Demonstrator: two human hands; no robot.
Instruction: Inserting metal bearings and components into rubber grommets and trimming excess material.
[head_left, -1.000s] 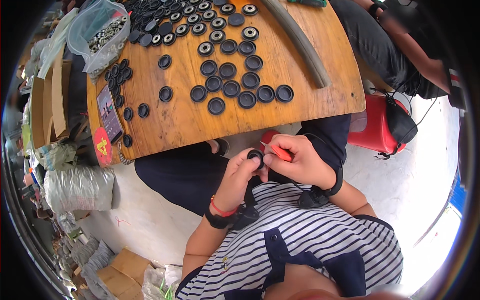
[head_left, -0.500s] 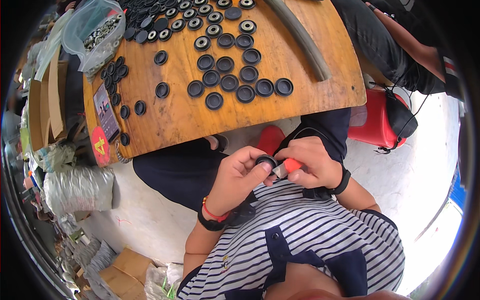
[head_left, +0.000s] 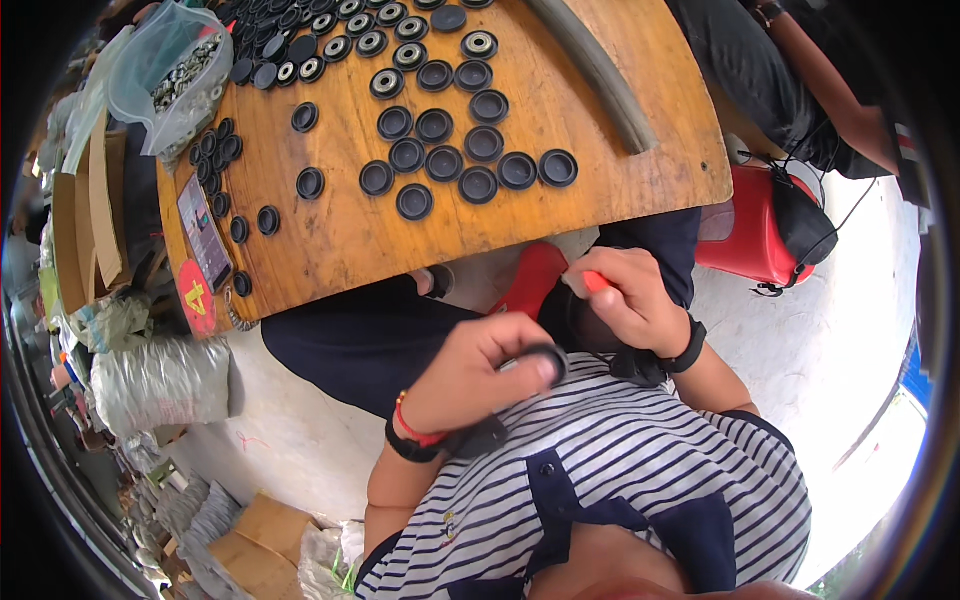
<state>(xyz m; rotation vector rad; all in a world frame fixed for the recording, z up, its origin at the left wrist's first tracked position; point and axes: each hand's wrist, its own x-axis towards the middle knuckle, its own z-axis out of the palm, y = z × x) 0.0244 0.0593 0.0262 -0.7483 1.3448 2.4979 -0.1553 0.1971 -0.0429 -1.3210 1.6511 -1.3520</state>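
Observation:
My left hand (head_left: 465, 375) is closed around a round black cap (head_left: 557, 364), held in front of my striped shirt and slightly blurred. To its upper right, my right hand (head_left: 640, 300) grips a small knife (head_left: 595, 282) with an orange-red handle; its blade tip points left and is hard to make out. The two hands are apart. Beyond them on the wooden table (head_left: 330, 250) lie several loose black caps (head_left: 478, 185), open side up. Farther back, several caps with metal rings in their centres (head_left: 480, 44) sit beside a dense heap of black caps (head_left: 275, 45).
A clear plastic bag (head_left: 140, 95) of small metal parts stands at the table's far left, near a phone (head_left: 203, 230). A grey tube (head_left: 600, 80) lies along the right side. Red and black objects (head_left: 740, 245) are on the floor; another person's arm (head_left: 820, 90) shows at upper right.
The hands have separated: my right hand has drawn the knife up and away from the cap, while my left hand has lowered and turned with the cap.

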